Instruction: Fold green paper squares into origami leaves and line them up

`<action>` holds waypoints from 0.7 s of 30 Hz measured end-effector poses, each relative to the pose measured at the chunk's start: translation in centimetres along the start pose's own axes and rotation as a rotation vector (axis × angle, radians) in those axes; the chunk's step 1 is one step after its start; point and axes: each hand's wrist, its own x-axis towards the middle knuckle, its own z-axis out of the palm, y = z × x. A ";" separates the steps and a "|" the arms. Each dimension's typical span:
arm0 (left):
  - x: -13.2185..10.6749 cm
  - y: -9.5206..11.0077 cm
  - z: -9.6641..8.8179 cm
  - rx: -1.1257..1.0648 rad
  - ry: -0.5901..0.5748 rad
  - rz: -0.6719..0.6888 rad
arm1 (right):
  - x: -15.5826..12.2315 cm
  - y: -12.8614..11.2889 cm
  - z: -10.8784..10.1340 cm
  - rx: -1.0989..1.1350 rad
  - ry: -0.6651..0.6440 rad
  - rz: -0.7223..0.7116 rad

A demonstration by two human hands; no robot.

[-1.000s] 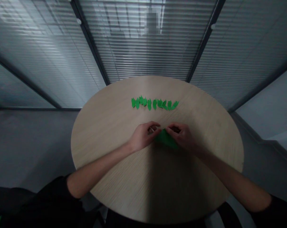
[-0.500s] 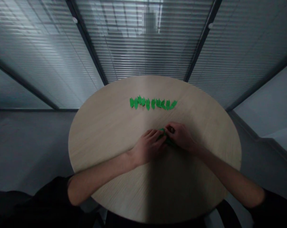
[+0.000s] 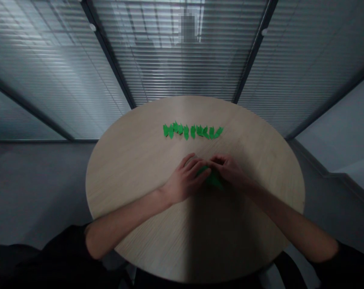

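Green piece (image 3: pixel 214 180) at bench mid-zone, between both hands, partly covered by fingers and in shade. Edges and folds too dim to make out.

Right hand (image 3: pixel 230 172): pinching, thumb and index tips together on the upper edge of the green piece. Other fingers curled in behind.

Left hand (image 3: pixel 183 180): laid over the left side of the same piece, palm down, thumb across its face, fingers loosely fanned toward the right hand. In contact, but grip or plain rest: can't tell. Fingertips of both hands nearly meeting, just above the piece.

Beyond the hands, well apart from them: row of small leaf-shaped green pieces (image 3: pixel 193 131) on the far half of the bench. Around ten, roughly in a line left to right, some overlapping, rightmost tilted.

All on one round bench (image 3: pixel 130 164), pale wood grain, with a dark shadow (image 3: pixel 221 237) from the hands down to the near edge.

Forearms bare, in from both lower corners, black sleeves (image 3: pixel 61 251) at the elbows. Grey floor (image 3: pixel 34 176) around. Behind the bench: slatted blinds (image 3: pixel 185 76) between dark frames (image 3: pixel 112 60). Pale wall (image 3: pixel 347 132) at far right.
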 end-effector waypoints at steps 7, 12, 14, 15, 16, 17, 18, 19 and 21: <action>0.5 0.6 -1.0 0.070 0.173 0.086 | -1.1 -0.4 0.9 0.560 -0.108 0.200; 0.9 0.6 -1.6 0.084 0.233 0.124 | -1.2 0.2 0.6 0.598 -0.119 0.167; 1.0 0.7 -1.7 0.083 0.246 0.129 | -1.3 0.1 0.6 0.569 -0.114 0.150; 1.0 0.8 -1.8 0.078 0.249 0.133 | -1.3 0.0 0.6 0.550 -0.112 0.145; 1.1 0.8 -1.9 0.070 0.252 0.138 | -1.4 -0.2 0.6 0.532 -0.111 0.143; 1.1 0.9 -1.9 0.060 0.254 0.145 | -1.4 -0.4 0.6 0.518 -0.110 0.144; 1.1 0.9 -2.0 0.053 0.255 0.154 | -1.4 -0.5 0.6 0.511 -0.109 0.148; 1.1 0.9 -2.0 0.047 0.258 0.160 | -1.5 -0.7 0.7 0.509 -0.108 0.151; 1.0 0.9 -2.1 0.038 0.265 0.169 | -1.5 -1.0 0.7 0.505 -0.106 0.158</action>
